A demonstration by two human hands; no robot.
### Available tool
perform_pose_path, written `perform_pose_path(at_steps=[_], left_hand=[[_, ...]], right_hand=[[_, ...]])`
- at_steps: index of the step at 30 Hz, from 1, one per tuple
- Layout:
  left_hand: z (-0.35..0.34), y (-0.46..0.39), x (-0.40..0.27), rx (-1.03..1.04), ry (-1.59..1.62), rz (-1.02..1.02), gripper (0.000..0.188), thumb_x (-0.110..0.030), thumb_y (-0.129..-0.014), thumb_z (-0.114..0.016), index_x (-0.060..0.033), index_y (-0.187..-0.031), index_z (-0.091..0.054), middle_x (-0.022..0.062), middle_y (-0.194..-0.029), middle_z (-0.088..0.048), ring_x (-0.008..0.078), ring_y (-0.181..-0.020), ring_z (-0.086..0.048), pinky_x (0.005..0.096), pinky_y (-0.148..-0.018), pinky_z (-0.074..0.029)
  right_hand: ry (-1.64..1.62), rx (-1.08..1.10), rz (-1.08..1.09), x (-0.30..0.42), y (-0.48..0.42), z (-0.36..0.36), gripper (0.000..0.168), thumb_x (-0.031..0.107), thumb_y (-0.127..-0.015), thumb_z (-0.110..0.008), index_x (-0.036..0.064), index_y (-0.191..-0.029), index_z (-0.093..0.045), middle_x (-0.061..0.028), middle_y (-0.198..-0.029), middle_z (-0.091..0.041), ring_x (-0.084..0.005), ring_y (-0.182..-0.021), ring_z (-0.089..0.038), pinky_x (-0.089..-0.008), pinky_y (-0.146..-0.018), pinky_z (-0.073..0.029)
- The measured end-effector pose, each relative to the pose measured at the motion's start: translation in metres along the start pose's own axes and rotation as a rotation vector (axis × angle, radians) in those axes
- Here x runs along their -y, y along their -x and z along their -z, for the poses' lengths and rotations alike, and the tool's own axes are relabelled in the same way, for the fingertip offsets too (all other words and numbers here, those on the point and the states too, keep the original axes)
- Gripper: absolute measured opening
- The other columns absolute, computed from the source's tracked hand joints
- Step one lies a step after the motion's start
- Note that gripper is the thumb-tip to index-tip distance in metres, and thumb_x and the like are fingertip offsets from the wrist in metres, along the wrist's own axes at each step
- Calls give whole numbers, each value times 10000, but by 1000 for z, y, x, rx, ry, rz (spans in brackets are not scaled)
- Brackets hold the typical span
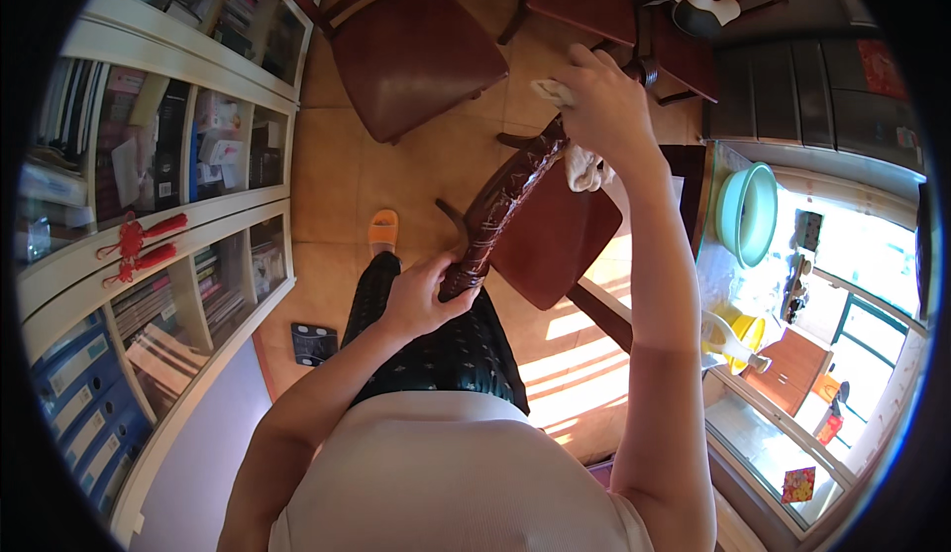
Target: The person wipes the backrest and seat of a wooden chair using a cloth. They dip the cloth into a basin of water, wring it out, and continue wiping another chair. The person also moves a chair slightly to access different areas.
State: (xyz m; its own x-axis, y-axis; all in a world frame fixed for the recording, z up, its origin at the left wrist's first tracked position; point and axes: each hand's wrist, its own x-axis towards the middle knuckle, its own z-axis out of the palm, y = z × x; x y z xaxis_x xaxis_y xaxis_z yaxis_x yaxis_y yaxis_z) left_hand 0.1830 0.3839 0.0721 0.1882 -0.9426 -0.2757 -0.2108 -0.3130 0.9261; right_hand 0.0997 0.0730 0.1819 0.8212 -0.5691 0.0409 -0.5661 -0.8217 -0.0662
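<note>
In front of me stands a dark red wooden chair, seen from above, with its seat (557,236) beyond the backrest. Along the backrest's top rail (513,199) run worn, scratched-looking pale marks. My left hand (425,295) grips the near end of this rail, thumb on one side and fingers on the other. At the far end, my right hand (605,102) holds a crumpled whitish cloth (584,169) against the rail. Part of the cloth sticks out past the fingers, and part hangs below the palm.
Another dark red chair (420,58) stands ahead to the left, with more chairs beyond. A glass-fronted bookcase (286,154) lines the left side. On the right, a turquoise basin (749,214) rests near a yellow bowl (745,344). A dark flat scale-like object (313,344) lies on the tiled floor.
</note>
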Motion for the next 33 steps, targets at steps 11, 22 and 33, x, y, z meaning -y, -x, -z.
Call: perform_pose_path(at_steps=[11,22,33], left_hand=[[-2,-2,0,65,95,42,436,-258,-846,-754,-11,-1172,-601,117,-1022,-714,193,-931,-705,304,-847,-550],[-4,-1,13,117,261,144,444,-139,-884,-732,30,-1243,-534,80,-1113,-655,123,-981,-645,282,-904,-517],[-1,-8,10,165,174,91,445,-133,-911,-701,3,-1286,-502,63,-1161,-607,130,-1056,-575,292,-985,-445]], right_hand=[[-648,-376,-587,-39,101,-55,432,148,-838,-753,124,-1243,-605,-87,-1043,-643,-251,-974,-649,-361,-830,-523],[-1740,-666,-1105,6,224,-133,416,205,-870,-789,41,-1190,-579,-46,-1029,-651,-126,-930,-628,-282,-815,-509],[-1344,-791,-673,41,165,-191,300,81,-789,-778,69,-1076,-691,-84,-1069,-633,-253,-1036,-611,-333,-927,-467]])
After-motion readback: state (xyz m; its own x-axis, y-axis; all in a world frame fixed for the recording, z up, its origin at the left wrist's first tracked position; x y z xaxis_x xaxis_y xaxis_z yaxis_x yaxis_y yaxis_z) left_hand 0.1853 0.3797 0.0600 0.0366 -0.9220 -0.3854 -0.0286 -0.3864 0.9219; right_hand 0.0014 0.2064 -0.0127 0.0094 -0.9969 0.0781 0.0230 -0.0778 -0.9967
